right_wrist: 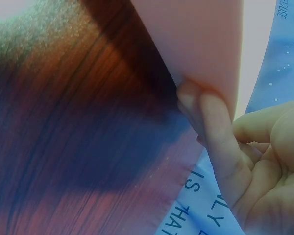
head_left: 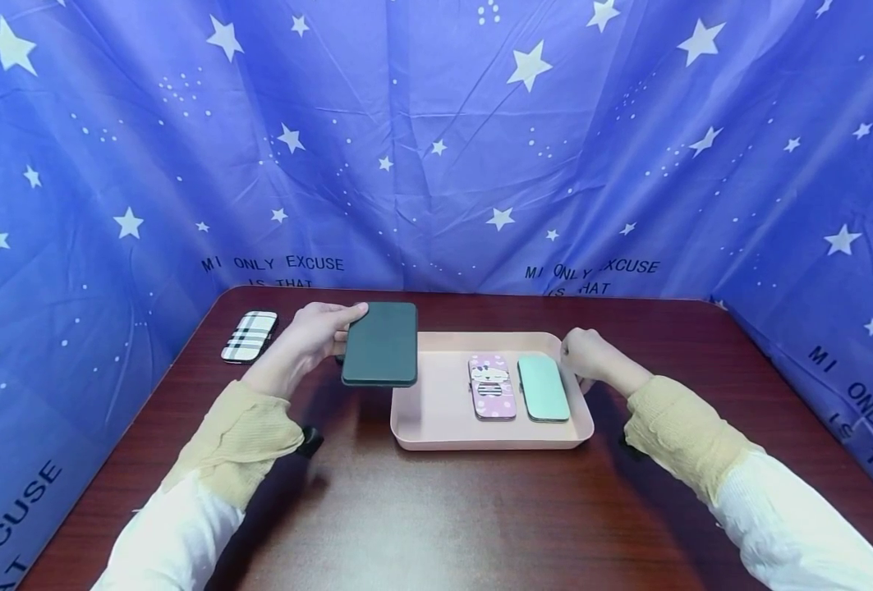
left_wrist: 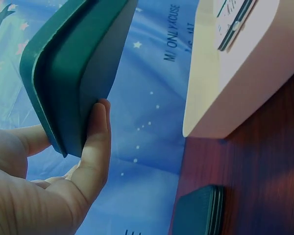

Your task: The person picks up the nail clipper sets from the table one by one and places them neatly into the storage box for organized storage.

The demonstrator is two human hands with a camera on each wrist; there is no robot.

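A starry curtain (head_left: 421, 123) hangs behind the wood-grain table (head_left: 406, 509). Left hand (head_left: 309, 335) pinches a green case (head_left: 381, 345), right hand (head_left: 593, 358) a pink tray (head_left: 491, 442); one dark item (left_wrist: 197, 211), perhaps another case, is cut off

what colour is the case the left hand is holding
The case is dark green, seen best in the head view.

A dark green, round-cornered rectangular case (head_left: 381, 343) is held raised near the left end of a shallow, pale pink tray (head_left: 442, 390), which is set on the table (head_left: 436, 517) and pinched at its right end.
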